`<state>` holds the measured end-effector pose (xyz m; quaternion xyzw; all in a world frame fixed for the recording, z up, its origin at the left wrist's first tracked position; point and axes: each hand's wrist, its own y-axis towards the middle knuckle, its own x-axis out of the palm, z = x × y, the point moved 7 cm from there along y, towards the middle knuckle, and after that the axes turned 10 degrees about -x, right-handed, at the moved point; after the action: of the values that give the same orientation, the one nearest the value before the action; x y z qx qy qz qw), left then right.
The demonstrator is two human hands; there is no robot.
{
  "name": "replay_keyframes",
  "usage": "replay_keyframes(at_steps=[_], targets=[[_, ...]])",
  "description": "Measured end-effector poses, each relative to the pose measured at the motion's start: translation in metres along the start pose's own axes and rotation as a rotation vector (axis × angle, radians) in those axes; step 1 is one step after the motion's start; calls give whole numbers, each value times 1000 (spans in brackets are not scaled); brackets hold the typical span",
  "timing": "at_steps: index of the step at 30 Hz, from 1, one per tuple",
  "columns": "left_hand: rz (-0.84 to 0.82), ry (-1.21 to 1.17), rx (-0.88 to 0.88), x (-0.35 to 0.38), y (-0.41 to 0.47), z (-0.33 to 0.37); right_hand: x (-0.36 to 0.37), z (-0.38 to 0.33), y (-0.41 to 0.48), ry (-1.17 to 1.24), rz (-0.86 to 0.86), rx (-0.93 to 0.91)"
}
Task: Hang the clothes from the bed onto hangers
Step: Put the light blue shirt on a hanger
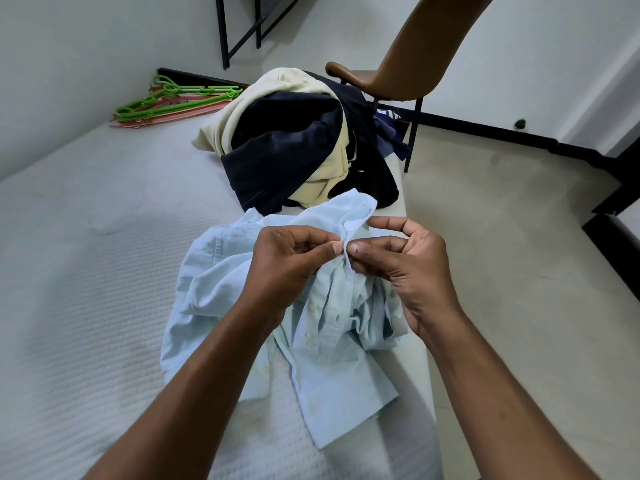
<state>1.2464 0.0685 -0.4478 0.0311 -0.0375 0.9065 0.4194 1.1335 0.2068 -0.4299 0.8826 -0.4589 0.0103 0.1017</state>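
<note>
Forearms are reaching in from 6 o'clock, and both hands are meeting over a light blue shirt (311,323) that is lying crumpled on the bed (86,306), near its right edge. The left hand (289,258) is pinching the shirt's front edge between thumb and forefinger, with the other fingers curled in. The right hand (403,259), at 3 o'clock from the left and almost touching it, is pinching the same fold, its index finger arching above. At 12 o'clock from the shirt, a pile of clothes (287,150), navy and cream, is sitting on the bed. At 10 o'clock, green and pink hangers (173,98) are lying by the wall (69,64). At 1 o'clock, a brown chair (398,74) is standing beside the bed.
</note>
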Motion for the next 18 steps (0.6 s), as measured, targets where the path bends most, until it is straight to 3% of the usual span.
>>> replay_keyframes(at_steps=[5,9,13,18], targets=[[41,92,-16,7,-1,-5,1,-23,-3,-522,2,-353],[13,49,-42,13,-4,-5,12,-32,-10,-722,-25,-562],[97,-26,-87,12,-7,-11,25,-32,-17,-837,-43,-694],[239,13,-138,5,-6,-21,31,-29,-20,-801,-22,-683]])
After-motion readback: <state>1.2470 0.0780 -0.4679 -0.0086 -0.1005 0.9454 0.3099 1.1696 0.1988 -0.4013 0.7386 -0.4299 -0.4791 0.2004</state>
